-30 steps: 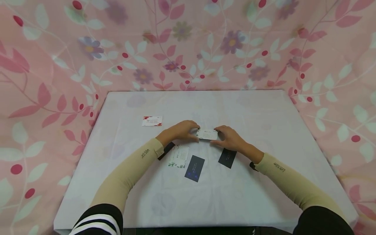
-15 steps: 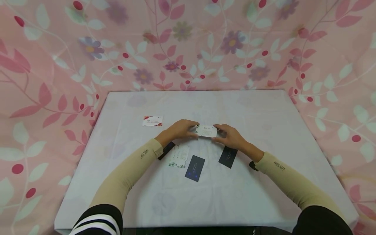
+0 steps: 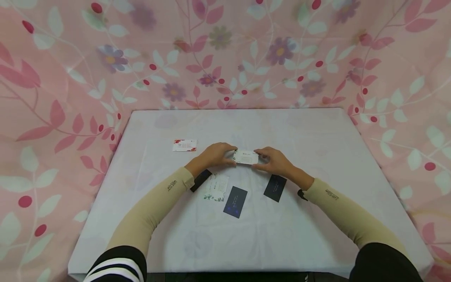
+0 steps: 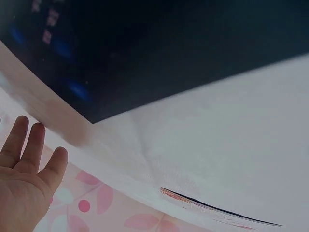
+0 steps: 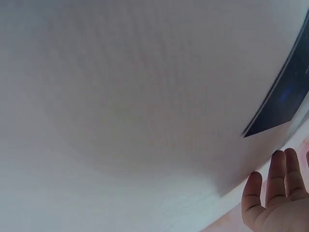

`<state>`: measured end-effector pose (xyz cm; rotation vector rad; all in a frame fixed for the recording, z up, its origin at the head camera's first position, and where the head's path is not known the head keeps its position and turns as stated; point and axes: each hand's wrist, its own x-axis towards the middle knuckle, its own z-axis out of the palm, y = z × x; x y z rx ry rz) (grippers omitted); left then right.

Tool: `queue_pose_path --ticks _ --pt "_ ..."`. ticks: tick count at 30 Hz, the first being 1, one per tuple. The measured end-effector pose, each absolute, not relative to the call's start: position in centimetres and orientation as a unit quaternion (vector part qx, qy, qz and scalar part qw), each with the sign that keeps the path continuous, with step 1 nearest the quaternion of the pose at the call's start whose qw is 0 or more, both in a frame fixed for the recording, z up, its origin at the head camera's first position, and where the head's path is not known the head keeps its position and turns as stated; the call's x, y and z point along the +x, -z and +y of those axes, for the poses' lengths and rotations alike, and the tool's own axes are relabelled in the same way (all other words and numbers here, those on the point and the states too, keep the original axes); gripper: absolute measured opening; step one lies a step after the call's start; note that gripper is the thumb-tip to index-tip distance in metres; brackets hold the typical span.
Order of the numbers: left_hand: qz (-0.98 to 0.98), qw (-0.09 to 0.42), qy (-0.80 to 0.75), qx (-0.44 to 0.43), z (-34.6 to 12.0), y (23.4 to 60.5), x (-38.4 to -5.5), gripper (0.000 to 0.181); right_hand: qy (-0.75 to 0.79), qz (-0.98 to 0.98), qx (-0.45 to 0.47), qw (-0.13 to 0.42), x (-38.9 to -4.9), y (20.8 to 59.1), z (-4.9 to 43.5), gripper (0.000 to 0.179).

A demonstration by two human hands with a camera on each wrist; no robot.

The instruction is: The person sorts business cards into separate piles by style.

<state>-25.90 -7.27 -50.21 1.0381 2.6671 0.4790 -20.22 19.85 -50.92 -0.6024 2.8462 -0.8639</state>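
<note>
A white business card with green leaf print (image 3: 246,157) lies between my two hands at mid-table. My left hand (image 3: 211,156) grips its left end, index finger at the far corner and thumb at the near one. At the opposite end my right hand (image 3: 276,161) holds the card the same way. A thin dark line shows under the card's near edge. Each wrist view catches only some fingers, and the held card is outside both. Near my left wrist, a dark card (image 3: 201,180) is partly covered by the arm.
Nearer me lie a white leaf-print card (image 3: 216,188), a dark blue card (image 3: 235,202) and a black card (image 3: 275,188), the last just below my right hand. A white card with red corners (image 3: 184,145) sits far left on the white-covered table (image 3: 299,235).
Both hands have shifted slightly away from me and a little to the left, with the white card between them. The other cards stay where they were on the table.
</note>
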Motion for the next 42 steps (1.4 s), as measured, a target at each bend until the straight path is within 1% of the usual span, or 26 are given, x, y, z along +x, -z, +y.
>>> queue_pose_path --ticks 14,20,26,29,35,42 --pt "0.922 0.087 -0.149 0.346 -8.9 50.9 -26.8 0.07 0.254 0.94 -0.223 0.052 -21.7 50.5 18.3 0.067" --pt "0.931 0.1 -0.15 0.318 -10.1 50.2 -27.2 0.07 0.239 0.941 -0.231 0.062 -23.5 50.6 17.1 0.067" --pt "0.94 0.08 -0.143 0.3 -11.2 50.0 -28.2 0.069 0.198 0.95 -0.224 0.086 -25.7 50.6 15.7 0.069" --pt "0.945 0.075 -0.135 0.289 -11.9 50.1 -28.8 0.07 0.174 0.954 -0.232 0.082 -26.6 50.4 14.9 0.068" --pt "0.952 0.095 -0.12 0.266 -12.9 49.9 -29.6 0.07 0.157 0.955 -0.24 0.082 -27.6 50.0 13.3 0.065" --pt "0.953 0.113 -0.105 0.261 -13.4 49.7 -30.3 0.066 0.133 0.959 -0.235 0.084 -28.4 50.4 11.9 0.064"
